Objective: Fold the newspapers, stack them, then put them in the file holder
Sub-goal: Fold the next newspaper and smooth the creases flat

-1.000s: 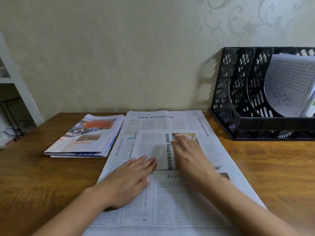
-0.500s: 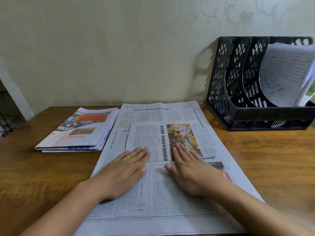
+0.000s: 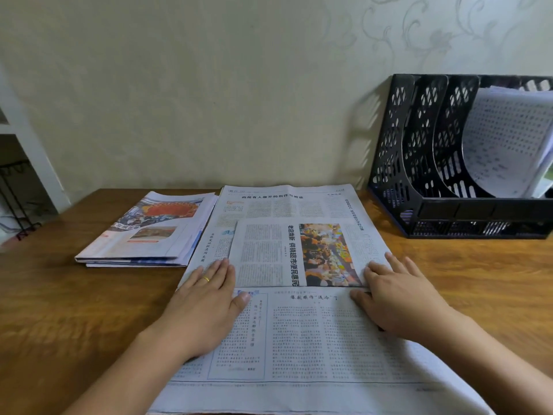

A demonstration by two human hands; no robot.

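Head view: we see an open newspaper (image 3: pixel 302 333) spread flat on the wooden table (image 3: pixel 59 310), a smaller folded sheet (image 3: pixel 269 253) lying on its middle, with the left hand (image 3: pixel 206 304) and right hand (image 3: pixel 398 298) pressing down at the sheet's near corners, fingers straight and flat, grasping nothing. A stack of folded newspapers (image 3: pixel 149 235) sits just left of the open one, and the black file holder (image 3: pixel 443 214), papers (image 3: pixel 505 145) leaning in a right-hand slot, stands far right against the wall.
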